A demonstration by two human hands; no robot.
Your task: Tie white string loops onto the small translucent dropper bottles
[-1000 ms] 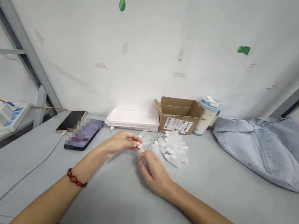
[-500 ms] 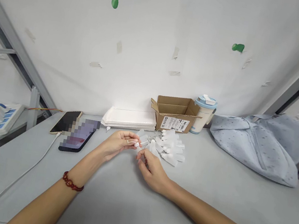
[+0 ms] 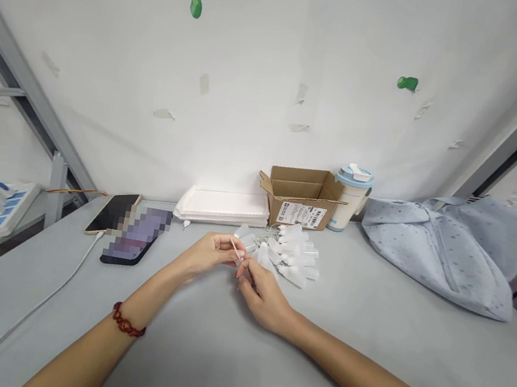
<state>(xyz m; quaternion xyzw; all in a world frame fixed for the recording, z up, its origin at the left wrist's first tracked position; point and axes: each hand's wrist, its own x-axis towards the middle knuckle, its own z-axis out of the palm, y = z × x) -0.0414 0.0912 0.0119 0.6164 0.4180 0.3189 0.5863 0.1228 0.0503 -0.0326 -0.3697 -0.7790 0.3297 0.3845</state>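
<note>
My left hand (image 3: 213, 255) is closed in a pinch on a thin white strip (image 3: 235, 248) that slants up from the fingertips; its exact kind is too small to make out. Right beside it, my right hand (image 3: 263, 296) has its fingers curled together at the strip's lower end. What lies between those fingertips is hidden. Just behind both hands is a loose pile of whitish, semi-clear flat pieces (image 3: 295, 253) with thin wires or strings among them.
Along the wall stand a white stack of flat packets (image 3: 223, 206), an open cardboard box (image 3: 301, 196) and a blue-lidded cup (image 3: 350, 198). A light blue cloth bag (image 3: 443, 253) lies right. Two phones (image 3: 113, 213) (image 3: 138, 236), one with a white cable (image 3: 55, 294), and a power strip (image 3: 10, 210) are left.
The left hand has turned slightly and come closer to my right fingertips. The white strip, earlier lying sideways, now points up. My right hand has hardly moved.
</note>
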